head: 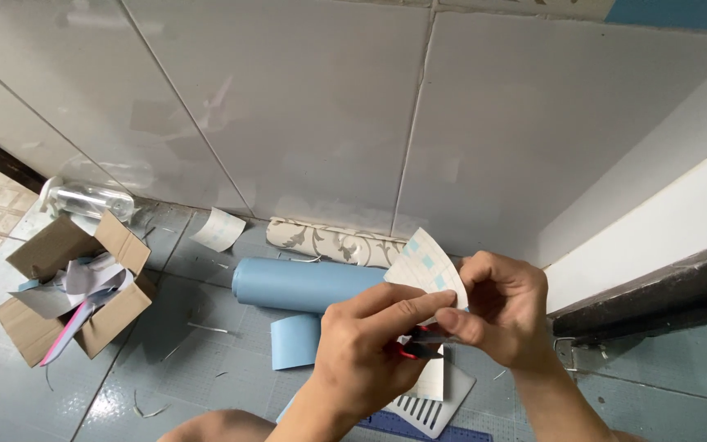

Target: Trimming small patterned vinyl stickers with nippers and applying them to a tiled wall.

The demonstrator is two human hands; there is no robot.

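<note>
My left hand (370,352) and my right hand (501,311) meet in front of me, both pinching a small curled piece of patterned sheet (423,266), pale with light blue squares. A red-handled tool (411,344) pokes out under my left fingers; which hand carries it is unclear. Behind the hands a roll of plain blue film (304,282) lies on the tiled floor, and a roll with a grey leaf pattern (329,243) rests against the wall behind it. A loose blue cut piece (294,340) lies below the blue roll.
An open cardboard box (59,286) filled with paper scraps stands at left. A clear spray bottle (87,199) lies by the wall. A small sheet scrap (218,227) leans on the wall. A white slotted grate (431,405) lies under my hands. A white ledge (656,237) rises at right.
</note>
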